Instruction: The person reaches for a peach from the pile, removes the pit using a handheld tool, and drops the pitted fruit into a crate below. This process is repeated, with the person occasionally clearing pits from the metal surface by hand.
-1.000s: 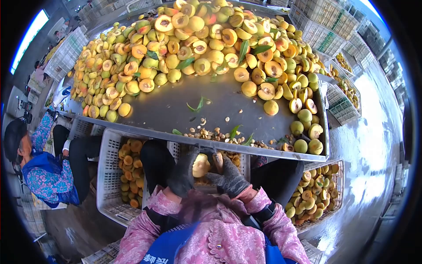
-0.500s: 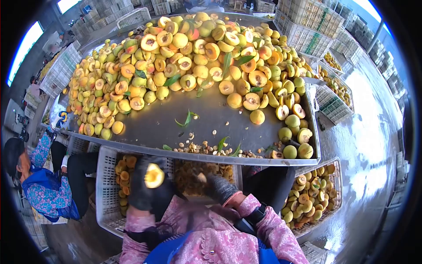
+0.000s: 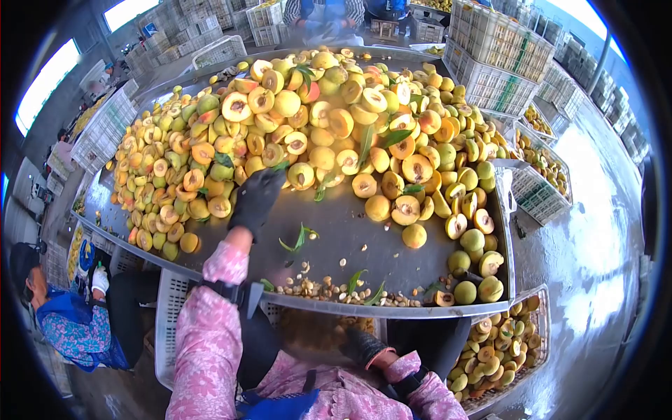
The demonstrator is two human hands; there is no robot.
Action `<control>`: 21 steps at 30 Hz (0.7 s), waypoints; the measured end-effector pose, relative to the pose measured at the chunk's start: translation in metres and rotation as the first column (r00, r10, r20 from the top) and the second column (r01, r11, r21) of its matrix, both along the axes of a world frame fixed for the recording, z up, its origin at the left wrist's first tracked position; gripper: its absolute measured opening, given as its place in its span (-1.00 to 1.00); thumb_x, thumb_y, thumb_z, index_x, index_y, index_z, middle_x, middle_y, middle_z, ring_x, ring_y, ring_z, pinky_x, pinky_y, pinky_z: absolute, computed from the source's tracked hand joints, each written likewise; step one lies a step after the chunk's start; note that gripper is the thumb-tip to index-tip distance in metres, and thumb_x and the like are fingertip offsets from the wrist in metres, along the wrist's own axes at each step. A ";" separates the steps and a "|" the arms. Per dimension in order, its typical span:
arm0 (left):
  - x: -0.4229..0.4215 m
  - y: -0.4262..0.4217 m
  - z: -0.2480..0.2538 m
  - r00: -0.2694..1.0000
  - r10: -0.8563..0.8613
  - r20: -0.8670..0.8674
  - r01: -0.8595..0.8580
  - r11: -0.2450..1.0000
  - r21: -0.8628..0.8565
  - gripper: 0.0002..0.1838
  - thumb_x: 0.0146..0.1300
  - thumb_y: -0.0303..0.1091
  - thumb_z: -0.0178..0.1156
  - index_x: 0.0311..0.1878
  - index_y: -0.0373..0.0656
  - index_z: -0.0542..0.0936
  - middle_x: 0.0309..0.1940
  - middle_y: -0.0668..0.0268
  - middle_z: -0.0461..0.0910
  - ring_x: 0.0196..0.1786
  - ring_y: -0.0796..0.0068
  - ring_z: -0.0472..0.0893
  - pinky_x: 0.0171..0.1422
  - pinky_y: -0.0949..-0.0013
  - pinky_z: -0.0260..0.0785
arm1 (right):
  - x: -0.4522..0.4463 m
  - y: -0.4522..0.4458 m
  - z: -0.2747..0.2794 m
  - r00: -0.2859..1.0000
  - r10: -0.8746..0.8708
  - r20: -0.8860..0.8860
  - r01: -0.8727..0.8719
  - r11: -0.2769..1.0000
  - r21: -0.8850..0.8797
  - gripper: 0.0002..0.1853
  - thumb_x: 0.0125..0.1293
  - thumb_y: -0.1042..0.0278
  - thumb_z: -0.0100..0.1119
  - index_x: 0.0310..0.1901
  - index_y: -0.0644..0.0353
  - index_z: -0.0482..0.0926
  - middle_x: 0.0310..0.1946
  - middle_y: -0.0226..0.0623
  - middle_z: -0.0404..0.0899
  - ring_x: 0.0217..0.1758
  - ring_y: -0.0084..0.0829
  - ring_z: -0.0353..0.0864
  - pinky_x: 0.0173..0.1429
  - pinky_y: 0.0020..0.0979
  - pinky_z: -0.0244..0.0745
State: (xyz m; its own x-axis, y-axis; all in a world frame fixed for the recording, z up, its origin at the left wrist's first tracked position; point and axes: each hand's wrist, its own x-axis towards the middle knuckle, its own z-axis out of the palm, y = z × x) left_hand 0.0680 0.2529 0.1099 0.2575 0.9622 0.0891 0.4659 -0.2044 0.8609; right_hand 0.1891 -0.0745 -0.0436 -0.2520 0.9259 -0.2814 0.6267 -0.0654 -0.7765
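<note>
My left hand (image 3: 258, 201), in a black glove, reaches across the metal table (image 3: 315, 231) to the near edge of a heap of whole and halved peaches (image 3: 301, 175). Its fingers stretch forward beside a green leaf, and I see nothing in them. Below the table's front edge is my right hand (image 3: 362, 347), in a dark glove. Its fingers are curled, and blur hides what they may hold. Under that edge, a crate (image 3: 166, 329) sits partly covered by the table and my left arm. Peach stones (image 3: 329, 290) and leaves lie along the front rim.
A crate of halved peaches (image 3: 497, 350) stands to my right on the wet floor (image 3: 581, 280). Stacked crates (image 3: 497, 42) rise behind the table. A co-worker (image 3: 77, 315) in a blue apron sits at the left. Another person (image 3: 325, 17) is across the table.
My left hand has moved from above the crate up to the heap; the halved peach it held is gone from it. My right hand has moved slightly lower, and the view has tilted up.
</note>
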 end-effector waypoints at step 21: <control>-0.025 -0.136 -0.020 0.532 -0.011 0.846 0.646 0.650 -0.399 -0.59 0.33 -0.36 -0.13 0.20 -0.37 0.31 0.10 0.06 0.45 0.10 0.24 0.49 0.22 0.19 0.33 | 0.012 -0.001 0.129 0.718 -0.327 -0.615 0.079 0.916 -0.394 -0.46 0.21 0.44 0.12 0.22 0.24 0.23 -0.07 -0.27 0.43 -0.05 -0.49 0.41 0.00 -0.43 0.40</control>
State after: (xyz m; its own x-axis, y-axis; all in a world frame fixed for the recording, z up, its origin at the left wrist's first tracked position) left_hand 0.0434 0.1169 0.0902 0.7105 0.6908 -0.1342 -0.3544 0.5160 0.7798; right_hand 0.2011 -0.0757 0.0858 -0.3019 0.8644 -0.4021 -0.0920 -0.4462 -0.8902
